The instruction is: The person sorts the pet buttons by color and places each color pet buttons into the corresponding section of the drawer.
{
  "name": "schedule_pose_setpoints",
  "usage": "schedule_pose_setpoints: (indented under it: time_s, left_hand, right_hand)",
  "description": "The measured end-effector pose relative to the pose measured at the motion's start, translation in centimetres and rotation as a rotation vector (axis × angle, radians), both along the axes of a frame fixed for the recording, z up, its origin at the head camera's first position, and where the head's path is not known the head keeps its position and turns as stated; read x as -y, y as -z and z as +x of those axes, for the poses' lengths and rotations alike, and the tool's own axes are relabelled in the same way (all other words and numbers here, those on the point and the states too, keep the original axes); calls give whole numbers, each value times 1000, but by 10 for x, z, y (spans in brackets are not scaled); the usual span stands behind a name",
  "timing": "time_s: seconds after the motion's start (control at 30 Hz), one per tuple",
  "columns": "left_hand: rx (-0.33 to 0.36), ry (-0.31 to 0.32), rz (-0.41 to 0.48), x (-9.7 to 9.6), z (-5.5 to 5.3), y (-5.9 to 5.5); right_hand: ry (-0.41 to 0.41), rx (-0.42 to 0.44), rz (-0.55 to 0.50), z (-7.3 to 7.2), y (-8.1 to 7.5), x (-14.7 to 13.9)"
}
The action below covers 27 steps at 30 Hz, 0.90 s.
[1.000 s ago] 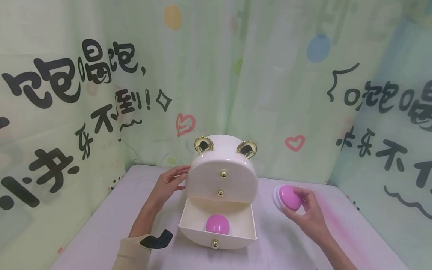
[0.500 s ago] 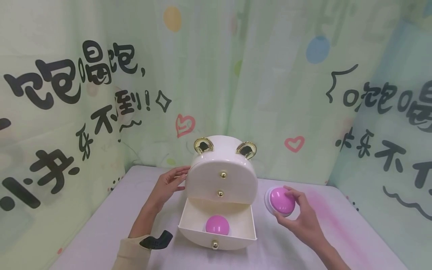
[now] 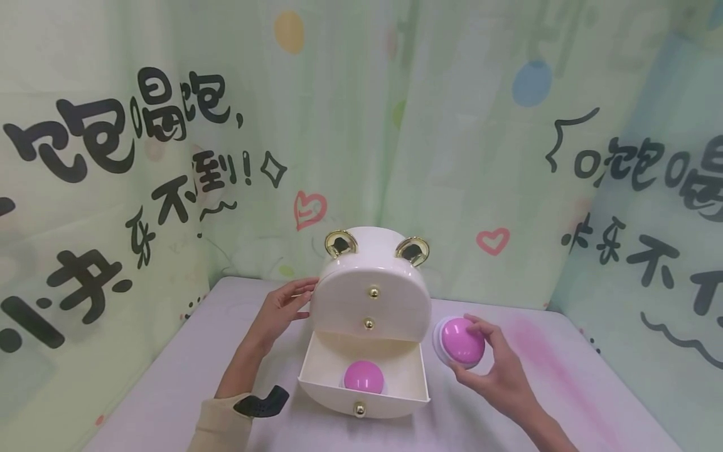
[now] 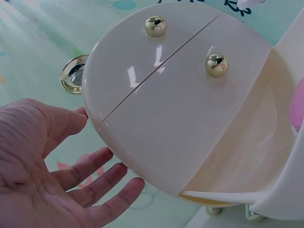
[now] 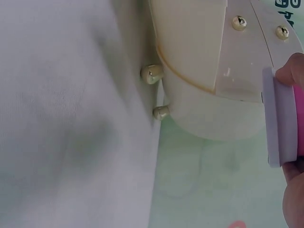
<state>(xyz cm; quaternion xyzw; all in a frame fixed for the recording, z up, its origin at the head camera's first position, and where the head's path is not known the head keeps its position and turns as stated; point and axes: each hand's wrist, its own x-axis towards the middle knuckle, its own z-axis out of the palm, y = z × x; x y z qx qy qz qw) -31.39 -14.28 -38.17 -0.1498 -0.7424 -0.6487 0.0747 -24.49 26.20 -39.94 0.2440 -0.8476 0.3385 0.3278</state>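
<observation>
A glossy cream drawer box [image 3: 344, 301] with two gold-rimmed ears stands upright on the table, its bottom drawer [image 3: 395, 361] pulled out. Inside that drawer lies a pink dome-shaped button [image 3: 364, 376] with a white base. To the right of the box, my right hand [image 3: 503, 370] pinches a second such pink button [image 3: 463, 340] between thumb and fingers, raised over the table. The left wrist view has my left hand [image 4: 61, 166] with relaxed, spread fingers, their tips right at the box's curved side.
Gold knobs [image 4: 216, 65] stick out from the drawer fronts, and small gold feet [image 5: 153, 74] from the underside of the box. The pale table [image 3: 186, 370] ends at a printed curtain [image 3: 452, 157] behind and on both sides.
My right hand has carried its pink button leftward and slightly down, closer to the box, turning the dome more toward the head camera. My left hand, the box and the drawer have stayed put.
</observation>
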Motion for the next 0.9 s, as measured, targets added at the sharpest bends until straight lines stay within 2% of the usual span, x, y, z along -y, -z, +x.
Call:
schedule_pose_setpoints:
  time_s: [0.5, 0.73, 0.9]
  left_hand:
    - [9, -4, 3, 0, 1, -1]
    - [11, -7, 7, 0, 1, -1]
    - [11, -9, 3, 0, 1, -2]
  right_hand:
    - [-84, -14, 112, 12, -7, 19]
    - [-133, -40, 215, 11, -12, 25]
    - [-176, -69, 251, 10, -15, 29]
